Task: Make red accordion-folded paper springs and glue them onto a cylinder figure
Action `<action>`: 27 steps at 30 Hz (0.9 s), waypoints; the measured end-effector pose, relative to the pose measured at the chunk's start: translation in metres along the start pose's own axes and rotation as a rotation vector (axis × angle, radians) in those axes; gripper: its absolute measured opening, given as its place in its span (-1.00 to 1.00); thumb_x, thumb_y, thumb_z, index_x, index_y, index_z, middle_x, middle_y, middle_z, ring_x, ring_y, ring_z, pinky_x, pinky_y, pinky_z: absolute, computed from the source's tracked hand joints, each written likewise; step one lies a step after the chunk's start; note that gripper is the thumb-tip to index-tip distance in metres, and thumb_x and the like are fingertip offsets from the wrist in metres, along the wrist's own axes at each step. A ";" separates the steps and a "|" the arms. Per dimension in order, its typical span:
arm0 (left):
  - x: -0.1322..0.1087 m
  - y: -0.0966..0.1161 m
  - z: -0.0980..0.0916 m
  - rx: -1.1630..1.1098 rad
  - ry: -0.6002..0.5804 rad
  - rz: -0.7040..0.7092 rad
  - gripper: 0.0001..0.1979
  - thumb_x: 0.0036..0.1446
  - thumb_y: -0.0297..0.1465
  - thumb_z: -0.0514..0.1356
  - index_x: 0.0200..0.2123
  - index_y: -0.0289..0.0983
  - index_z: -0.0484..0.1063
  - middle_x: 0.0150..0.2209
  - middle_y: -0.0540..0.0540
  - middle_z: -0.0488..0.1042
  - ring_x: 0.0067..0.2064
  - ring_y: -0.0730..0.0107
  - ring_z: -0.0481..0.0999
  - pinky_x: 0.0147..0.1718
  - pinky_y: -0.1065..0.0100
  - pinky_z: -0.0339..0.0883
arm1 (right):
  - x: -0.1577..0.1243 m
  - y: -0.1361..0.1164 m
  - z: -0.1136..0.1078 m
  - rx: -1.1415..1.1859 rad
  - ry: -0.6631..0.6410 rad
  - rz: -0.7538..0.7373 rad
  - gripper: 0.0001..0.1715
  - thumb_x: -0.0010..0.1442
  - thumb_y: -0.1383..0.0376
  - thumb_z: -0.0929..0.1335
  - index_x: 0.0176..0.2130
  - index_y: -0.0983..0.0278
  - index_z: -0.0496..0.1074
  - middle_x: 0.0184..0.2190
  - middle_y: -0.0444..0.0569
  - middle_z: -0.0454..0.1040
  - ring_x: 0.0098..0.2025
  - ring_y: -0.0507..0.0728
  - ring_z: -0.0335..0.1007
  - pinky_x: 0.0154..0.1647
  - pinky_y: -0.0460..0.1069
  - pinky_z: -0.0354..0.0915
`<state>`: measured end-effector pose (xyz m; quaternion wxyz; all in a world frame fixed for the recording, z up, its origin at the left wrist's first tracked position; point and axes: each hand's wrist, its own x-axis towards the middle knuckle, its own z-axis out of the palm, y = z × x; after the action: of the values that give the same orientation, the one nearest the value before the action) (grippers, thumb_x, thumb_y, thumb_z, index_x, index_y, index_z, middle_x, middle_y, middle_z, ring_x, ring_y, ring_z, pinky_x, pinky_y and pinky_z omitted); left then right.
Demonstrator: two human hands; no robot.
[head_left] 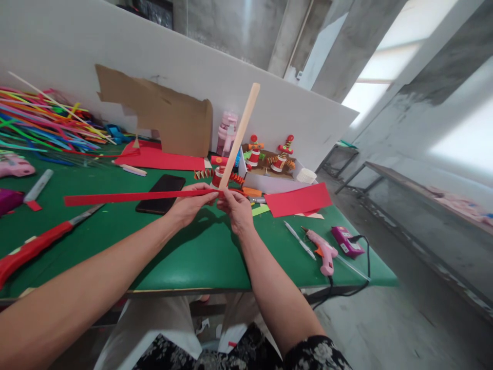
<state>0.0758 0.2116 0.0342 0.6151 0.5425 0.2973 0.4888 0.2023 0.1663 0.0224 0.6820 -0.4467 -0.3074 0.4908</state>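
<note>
A long red paper strip stretches leftward from the fingers of my left hand, which pinches it near its right end. My right hand pinches a pale orange paper strip at its lower end, where it meets the red one at an angle. The two hands nearly touch above the table. Just behind the joined ends stands a red and white paper figure with folded accordion arms, partly hidden by the pale strip. A black phone lies under the red strip.
On the green table lie a red-handled knife, a pen, a pink glue gun, a purple box and red paper. A box holds finished-looking figures. Colourful pipe cleaners pile up at left, beside cardboard.
</note>
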 end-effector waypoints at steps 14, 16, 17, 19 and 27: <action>0.003 -0.006 0.001 -0.109 0.031 -0.049 -0.58 -0.39 -0.18 0.50 -0.52 -0.31 0.46 -0.54 0.01 0.48 -0.46 0.42 0.46 -0.39 0.34 0.35 | 0.001 0.003 0.003 -0.078 0.039 -0.172 -0.69 -0.07 0.08 0.50 -0.43 0.26 0.51 -0.52 -0.17 0.52 -0.47 0.03 0.45 -0.29 -0.02 0.42; 0.004 -0.007 0.001 -0.112 0.051 -0.021 -0.58 -0.40 -0.19 0.50 -0.52 -0.31 0.47 -0.54 0.01 0.49 -0.45 0.41 0.48 -0.36 0.33 0.37 | 0.000 0.002 0.004 -0.037 0.014 -0.132 -0.68 -0.10 0.08 0.51 -0.42 0.26 0.50 -0.51 -0.17 0.52 -0.47 0.03 0.45 -0.28 -0.03 0.42; 0.004 -0.007 0.001 -0.112 0.058 -0.010 -0.59 -0.40 -0.19 0.50 -0.52 -0.31 0.47 -0.54 0.01 0.49 -0.45 0.42 0.48 -0.34 0.33 0.38 | -0.001 0.002 0.005 -0.025 0.004 -0.117 -0.67 -0.11 0.09 0.52 -0.41 0.26 0.51 -0.51 -0.17 0.53 -0.47 0.02 0.45 -0.28 -0.03 0.42; 0.004 -0.007 0.002 -0.112 0.062 -0.003 -0.59 -0.41 -0.20 0.50 -0.52 -0.31 0.47 -0.53 0.01 0.49 -0.44 0.42 0.48 -0.33 0.33 0.39 | -0.003 0.001 0.006 -0.026 -0.002 -0.100 -0.65 -0.15 0.12 0.54 -0.39 0.26 0.51 -0.49 -0.16 0.54 -0.46 0.02 0.46 -0.27 -0.03 0.42; -0.009 0.021 -0.008 0.159 -0.368 -0.314 -0.48 -0.12 0.05 0.33 -0.66 -0.32 0.42 -0.67 -0.10 0.44 -0.66 0.46 0.35 -0.70 0.43 0.20 | 0.001 -0.013 -0.005 -0.154 0.154 -0.284 -0.68 -0.08 0.12 0.50 -0.37 0.28 0.52 -0.49 -0.12 0.56 -0.41 0.07 0.51 -0.25 -0.01 0.43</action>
<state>0.0597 0.2053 0.0508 0.6828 0.6160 0.2985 0.2555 0.2127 0.1645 0.0322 0.7297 -0.4858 -0.3510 0.3291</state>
